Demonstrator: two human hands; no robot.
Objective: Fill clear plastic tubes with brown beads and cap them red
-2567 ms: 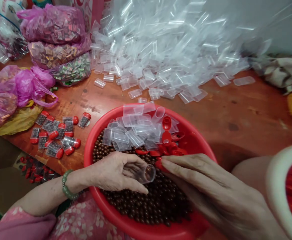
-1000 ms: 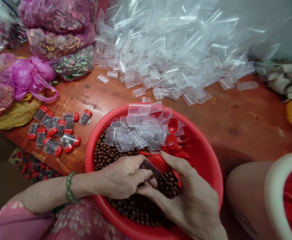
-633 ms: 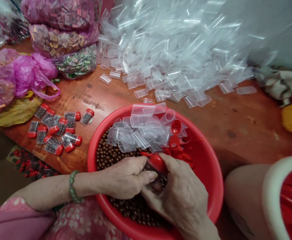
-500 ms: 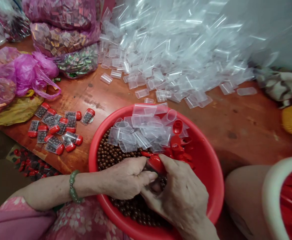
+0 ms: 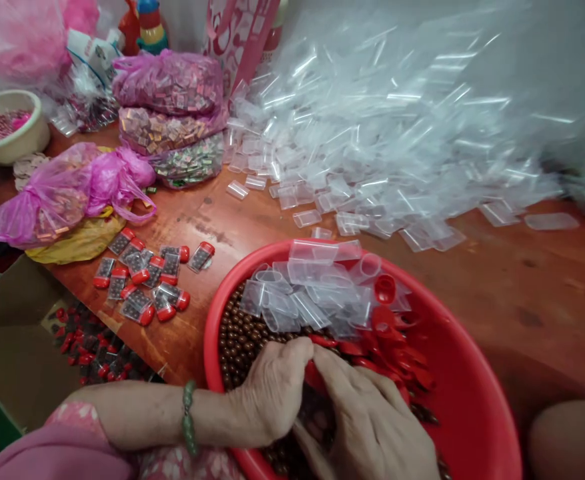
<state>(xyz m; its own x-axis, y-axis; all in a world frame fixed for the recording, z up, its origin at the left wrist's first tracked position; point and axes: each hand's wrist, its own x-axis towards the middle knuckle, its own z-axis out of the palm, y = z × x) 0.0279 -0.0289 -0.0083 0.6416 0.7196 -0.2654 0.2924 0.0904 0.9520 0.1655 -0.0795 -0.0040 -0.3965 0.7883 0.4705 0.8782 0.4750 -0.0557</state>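
Over the red basin [image 5: 477,407], my left hand [image 5: 272,393] and my right hand [image 5: 372,413] meet around a small clear plastic container with a red cap [image 5: 314,377]. My left hand is closed, its thumb side against the cap. The fingers of my right hand wrap the container's body, which they mostly hide. Round brown candy balls [image 5: 237,333] fill the basin's left part and continue beneath my hands. Clear plastic sleeves [image 5: 312,287] lie on them at the back. Loose red caps [image 5: 407,360] are heaped just beyond my right hand.
Filled red-capped containers [image 5: 137,303] lie left of the basin, with more in a cardboard box [image 5: 12,340] below the table edge. Pink bags [image 5: 172,87] stand at the back left. A large pile of clear sleeves [image 5: 372,153] covers the table's back.
The view has swung left, bringing a white bowl into sight and putting the right-hand pail mostly out of it. My left hand has closed in over the red cap, against my right fingers.
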